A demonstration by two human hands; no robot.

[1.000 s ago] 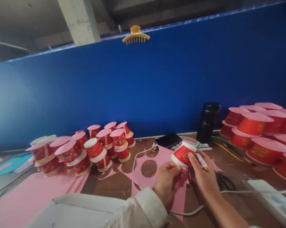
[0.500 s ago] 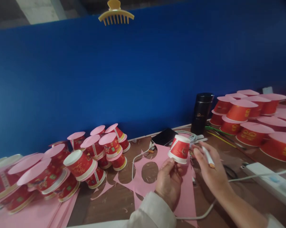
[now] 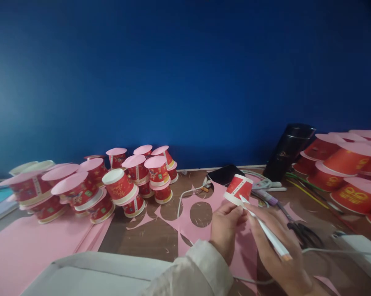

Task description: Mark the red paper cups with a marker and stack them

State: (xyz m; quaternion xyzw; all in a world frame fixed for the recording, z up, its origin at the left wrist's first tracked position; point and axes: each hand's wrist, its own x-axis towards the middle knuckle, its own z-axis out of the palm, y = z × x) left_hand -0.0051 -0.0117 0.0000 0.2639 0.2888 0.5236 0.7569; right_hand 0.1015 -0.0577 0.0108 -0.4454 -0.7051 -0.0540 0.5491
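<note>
My left hand (image 3: 226, 228) is closed on the lower edge of a small red paper cup (image 3: 239, 189) with white bands at top and bottom. The cup is tilted, its narrow base up. A slim white pen (image 3: 270, 234) with an orange-brown back end is gripped in my right hand (image 3: 277, 250). Its pointed tip meets the cup's red side near the lower band; whether it touches, I cannot tell. Beneath both hands lies pink paper (image 3: 188, 224) with round holes cut out.
Stacked red cups with pink discs (image 3: 156, 162) stand at left, near pink sheets (image 3: 34, 250). Larger red cups (image 3: 351, 195) fill the right. A black flask (image 3: 288, 152), phone (image 3: 226, 174), cables, dark-handled scissors (image 3: 305, 234) and a white power strip (image 3: 358, 246) lie around.
My right hand has brought the pen to the cup, its tip now pointing up-left at the side. The cup has tilted and turned. My view has shifted, and the yellow hair clip is out of sight.
</note>
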